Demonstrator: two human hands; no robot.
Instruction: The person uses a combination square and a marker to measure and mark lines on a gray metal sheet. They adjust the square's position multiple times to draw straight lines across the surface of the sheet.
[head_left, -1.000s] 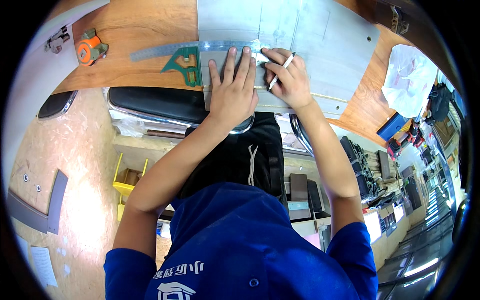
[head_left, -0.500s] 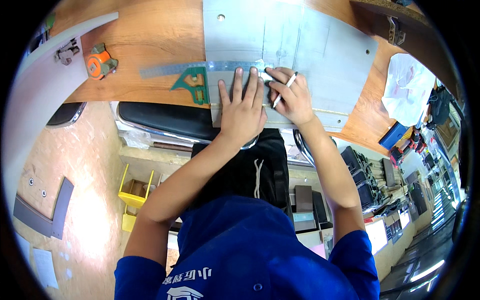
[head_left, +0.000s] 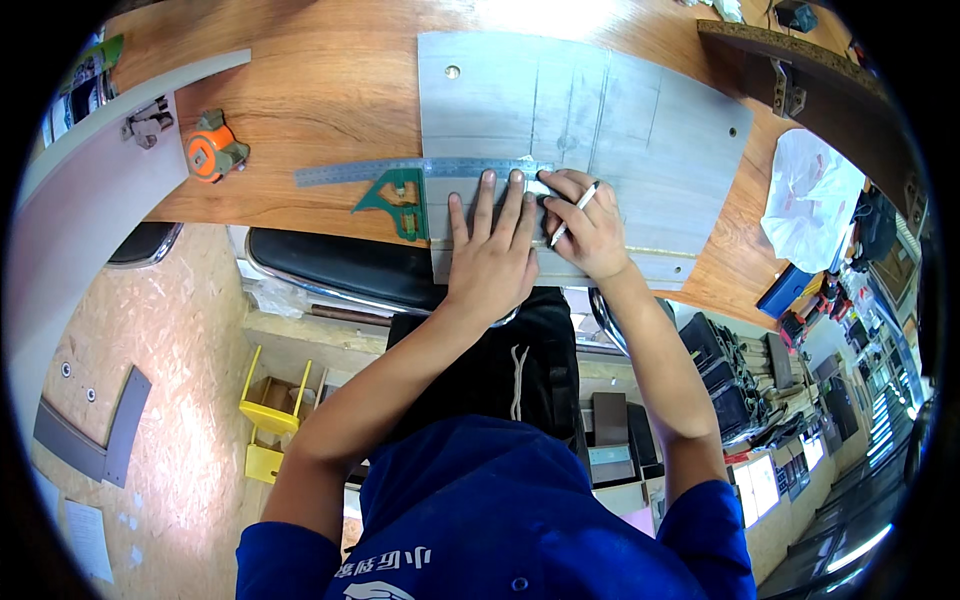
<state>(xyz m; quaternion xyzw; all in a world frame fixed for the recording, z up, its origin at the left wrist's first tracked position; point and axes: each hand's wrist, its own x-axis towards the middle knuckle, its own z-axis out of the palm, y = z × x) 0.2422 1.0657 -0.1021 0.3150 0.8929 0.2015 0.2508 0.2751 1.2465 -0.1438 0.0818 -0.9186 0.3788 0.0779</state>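
Observation:
A grey board (head_left: 660, 190) with pencil-like lines and a hole near its corners lies on the wooden table. Across its left edge rests a combination square: its steel ruler (head_left: 350, 172) runs sideways, and its green head (head_left: 404, 205) sits against the board's left edge. My left hand (head_left: 490, 250) lies flat on the board, fingers spread, fingertips at the ruler's lower edge. Just right of it, my right hand (head_left: 592, 228) holds a white pen (head_left: 575, 213) between curled fingers, with its index finger at the ruler's right end. The pen slants, its lower end close to the board.
An orange tape measure (head_left: 210, 150) stands on the table at left, beside a white panel (head_left: 110, 160) with a hinge. A white plastic bag (head_left: 812, 190) lies at right, near a dark upright panel (head_left: 830, 75). A black padded seat (head_left: 340, 265) is under the table's front edge.
The whole view has shifted, so the table and board appear lower. Both hands, the ruler and the pen keep nearly the same places on the board.

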